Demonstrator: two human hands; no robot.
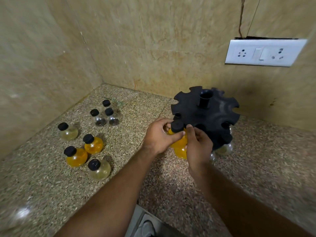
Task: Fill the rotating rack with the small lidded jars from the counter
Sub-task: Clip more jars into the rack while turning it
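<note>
Holds one orange jar [179, 145] up against the near-left rim of the black rotating rack [205, 112], set by the wall at the worktop's [136, 185] back right edge. With the left hand [158, 139], wraps fingers and thumb round the neck just under the black lid [177, 126]; with the right hand [198, 146], curls fingers against the round belly from the other side. Likely steadies it two-handed to slide the narrow neck into an open notch, leaving the lid to catch on the disc and the belly to hang below. Seems to carry a few hung jars [224, 149] under the rack's right rim, though blurred there. Leaves seven loose jars [93, 145] standing toward the worktop's left edge and back corner: bulbous, clear-walled, black-capped, with orange, pale yellow or colourless contents. Speckled polished stone for the worktop; matt black scalloped disc with a central tube for the rack.
</note>
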